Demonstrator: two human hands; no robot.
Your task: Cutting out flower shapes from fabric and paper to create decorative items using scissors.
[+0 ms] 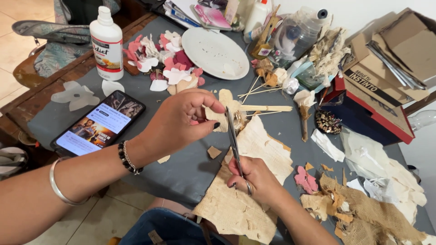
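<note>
A grey table [181, 168] is crowded with craft scraps, a white plate [215, 53], a white bottle [107, 44] and a lit phone [99, 123]. The left hand [179, 120] pinches a small beige paper piece [221, 119] between closed fingertips, above a large torn beige sheet [254, 177]. Just below it, the right hand [254, 178] grips the scissors [233, 138], fingers through the handles, blades pointing up at the piece.

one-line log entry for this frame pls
left hand: holds beige paper piece | right hand: grip on scissors, blades at the piece | nearby: phone, white plate, glue bottle
</note>
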